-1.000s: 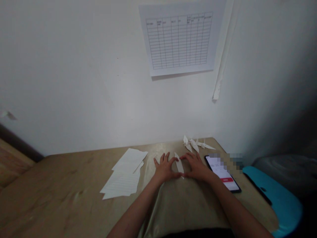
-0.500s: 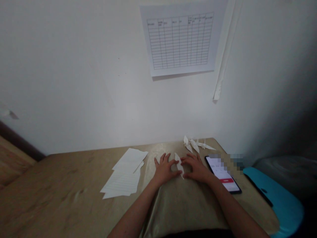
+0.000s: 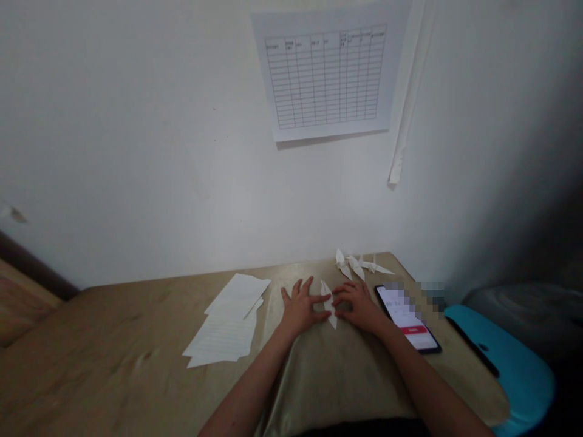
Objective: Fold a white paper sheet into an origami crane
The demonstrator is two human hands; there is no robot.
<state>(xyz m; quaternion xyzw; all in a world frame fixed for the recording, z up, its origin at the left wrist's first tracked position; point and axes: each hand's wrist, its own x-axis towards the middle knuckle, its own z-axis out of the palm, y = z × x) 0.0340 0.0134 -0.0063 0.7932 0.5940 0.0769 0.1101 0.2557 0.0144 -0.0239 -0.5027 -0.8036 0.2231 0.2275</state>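
White folded paper [image 3: 328, 303] flat on table [image 3: 136, 340], pressed between both hands' spread fingers [image 3: 319, 298].

I see my left hand [image 3: 302, 308] and right hand [image 3: 359, 305] pressing flat on a narrow folded white paper [image 3: 328, 302] on the desk [image 3: 113, 340], loose sheets [image 3: 228, 328] to the left, a lit phone [image 3: 409, 318] right.

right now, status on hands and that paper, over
Left hand and right hand flat, pressing folded paper on table. Phone beside right hand, folded cranes behind. Nothing blocking.
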